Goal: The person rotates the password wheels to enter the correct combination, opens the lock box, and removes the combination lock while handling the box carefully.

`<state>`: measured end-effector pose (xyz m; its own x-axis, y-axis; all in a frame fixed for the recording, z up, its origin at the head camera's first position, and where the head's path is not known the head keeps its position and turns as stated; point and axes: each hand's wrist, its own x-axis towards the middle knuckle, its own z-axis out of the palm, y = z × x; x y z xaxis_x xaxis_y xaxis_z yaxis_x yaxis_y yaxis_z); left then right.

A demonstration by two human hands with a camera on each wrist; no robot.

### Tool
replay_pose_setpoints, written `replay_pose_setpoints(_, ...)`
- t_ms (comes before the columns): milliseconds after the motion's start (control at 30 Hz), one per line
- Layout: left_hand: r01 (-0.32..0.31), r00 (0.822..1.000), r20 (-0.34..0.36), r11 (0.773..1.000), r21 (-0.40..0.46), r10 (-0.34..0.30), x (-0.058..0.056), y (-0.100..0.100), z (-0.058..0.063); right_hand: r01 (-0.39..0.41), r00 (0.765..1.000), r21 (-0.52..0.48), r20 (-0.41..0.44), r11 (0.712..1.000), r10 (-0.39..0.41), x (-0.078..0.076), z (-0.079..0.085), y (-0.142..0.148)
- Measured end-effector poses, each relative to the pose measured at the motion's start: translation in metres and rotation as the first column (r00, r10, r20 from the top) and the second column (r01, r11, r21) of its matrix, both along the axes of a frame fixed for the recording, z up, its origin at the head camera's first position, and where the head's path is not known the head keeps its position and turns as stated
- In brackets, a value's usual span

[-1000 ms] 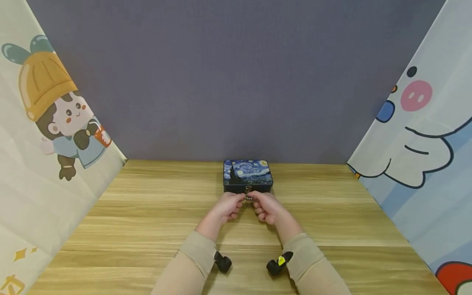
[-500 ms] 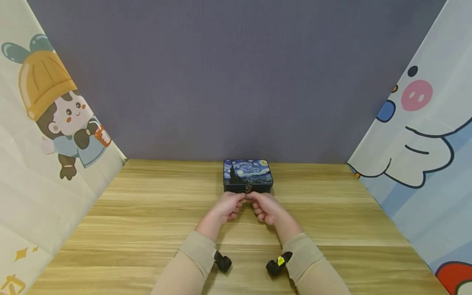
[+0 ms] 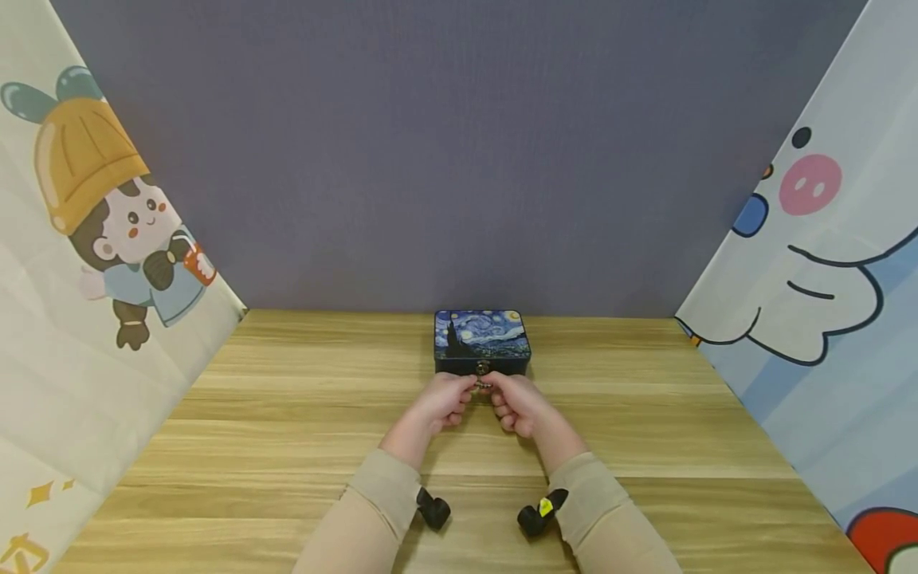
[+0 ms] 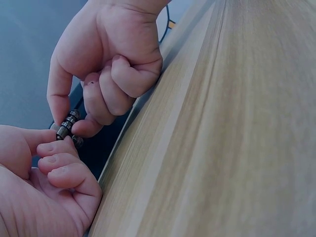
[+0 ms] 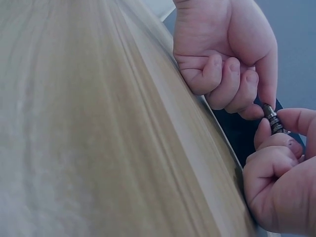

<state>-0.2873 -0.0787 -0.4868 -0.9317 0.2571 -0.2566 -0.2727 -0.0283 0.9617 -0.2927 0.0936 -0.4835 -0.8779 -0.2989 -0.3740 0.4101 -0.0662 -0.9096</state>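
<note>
A dark metal tin box [image 3: 482,335] with a swirling blue night-sky picture on its lid sits closed against the back wall. On its front is a bronze-coloured clasp [image 3: 483,367]. Just in front of the clasp is a small cylindrical combination lock [image 4: 68,124] with ringed dials. My left hand [image 3: 443,399] pinches one end of it between thumb and index finger. From the other side, my right hand [image 3: 522,404] pinches the lock with thumb and forefinger. The remaining fingers of both hands are curled in close to the tabletop. Fingertips partly hide the lock.
The wood-grain table [image 3: 287,446] reaches back to a grey partition [image 3: 459,159] right behind the tin. Printed cloths stand along both sides, a cartoon child [image 3: 136,231] at left and a pig-snouted figure [image 3: 810,187] at right. Black wrist devices [image 3: 433,510] hang under both sleeves.
Both hands and the tin keep their places. The lock shifts very slightly between the fingertips.
</note>
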Motion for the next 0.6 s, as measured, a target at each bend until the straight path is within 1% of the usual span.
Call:
replay_pose_setpoints(233, 0.004, 1.000, 0.010, 1.000, -0.002, -0.003, 0.0007, -0.0006, 0.0015, 0.017, 1.000, -0.008, -0.005, 1.000, -0.018, -0.0003, -0.0005, -0.0016)
replay_pose_setpoints(600, 0.003, 1.000, 0.011, 1.000, -0.008, -0.003, 0.0014, -0.0013, 0.0029, 0.015, 1.000, -0.021, -0.004, 1.000, -0.015, 0.0013, 0.0014, -0.0015)
